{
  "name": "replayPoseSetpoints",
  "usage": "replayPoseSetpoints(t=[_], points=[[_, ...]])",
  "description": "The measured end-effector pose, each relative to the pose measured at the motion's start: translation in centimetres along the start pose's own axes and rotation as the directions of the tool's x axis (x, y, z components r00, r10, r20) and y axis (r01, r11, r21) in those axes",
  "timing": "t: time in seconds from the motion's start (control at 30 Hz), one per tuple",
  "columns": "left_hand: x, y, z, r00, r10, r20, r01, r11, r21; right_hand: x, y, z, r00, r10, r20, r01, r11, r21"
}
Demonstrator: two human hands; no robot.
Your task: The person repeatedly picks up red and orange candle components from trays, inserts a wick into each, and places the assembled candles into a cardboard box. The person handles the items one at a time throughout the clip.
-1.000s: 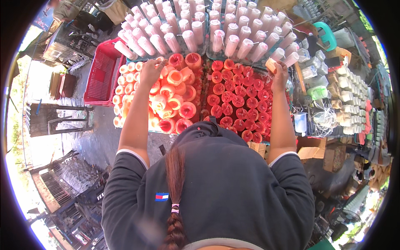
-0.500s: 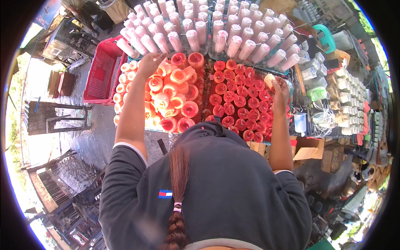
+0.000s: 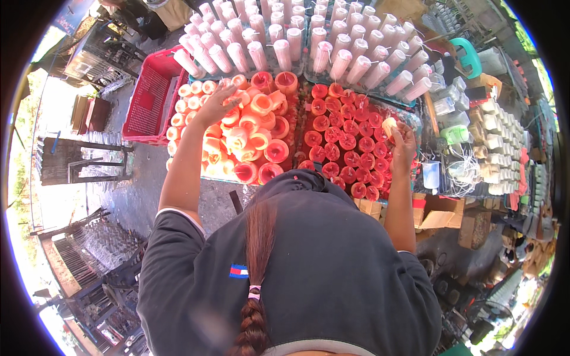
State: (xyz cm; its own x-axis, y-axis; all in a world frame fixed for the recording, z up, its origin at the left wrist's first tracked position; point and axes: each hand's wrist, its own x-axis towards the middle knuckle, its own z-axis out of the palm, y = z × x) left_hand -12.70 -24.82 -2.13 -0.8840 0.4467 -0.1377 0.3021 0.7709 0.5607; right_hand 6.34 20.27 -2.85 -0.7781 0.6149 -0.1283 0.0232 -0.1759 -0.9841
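Note:
My left hand (image 3: 217, 107) is over the left group of candles, its fingers apart and holding nothing that I can see. Beneath and around it lie many peach-orange candles (image 3: 259, 137), some upright, others heaped and tilted, with hollow, cup-like tops. To the right, my right hand (image 3: 404, 144) pinches a small cream-coloured piece (image 3: 389, 126) that looks like a sponge or a lump of wax. It hovers at the right edge of a tray packed with upright red candles (image 3: 347, 142), most with wicks showing. Whether it touches any candle I cannot tell.
Tall pale-pink candles (image 3: 282, 54) with white wicks stand in rows at the back. A red plastic crate (image 3: 155, 98) sits at the far left. On the right are a clear cup (image 3: 431, 175), white string (image 3: 463, 172) and rows of cream blocks (image 3: 496, 142). An open cardboard box (image 3: 442, 213) lies below.
Both hands have come somewhat nearer to me. The cream piece has moved with my right hand, and my left hand's fingers now lie over the orange candles. The view has shifted slightly.

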Motion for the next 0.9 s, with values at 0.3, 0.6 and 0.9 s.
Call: replayPoseSetpoints(t=[0.3, 0.6, 0.9], points=[[0.6, 2.0, -0.1, 0.875, -0.036, -0.482, -0.050, 0.985, -0.165, -1.9, -2.2, 2.1, 0.959, 0.048, 0.279, -0.113, 0.968, 0.223], [-0.9, 21.6, 12.6, 0.994, -0.080, 0.075, 0.103, 0.442, -0.891, -4.7, -2.7, 7.8, 0.919, 0.002, 0.393, -0.012, 1.000, 0.021], [-1.7, 24.4, 13.4, 0.999, -0.029, 0.020, 0.022, 0.071, -0.997, -4.8, -0.8, 7.6, 0.924, 0.092, 0.371, -0.178, 0.962, 0.207]])
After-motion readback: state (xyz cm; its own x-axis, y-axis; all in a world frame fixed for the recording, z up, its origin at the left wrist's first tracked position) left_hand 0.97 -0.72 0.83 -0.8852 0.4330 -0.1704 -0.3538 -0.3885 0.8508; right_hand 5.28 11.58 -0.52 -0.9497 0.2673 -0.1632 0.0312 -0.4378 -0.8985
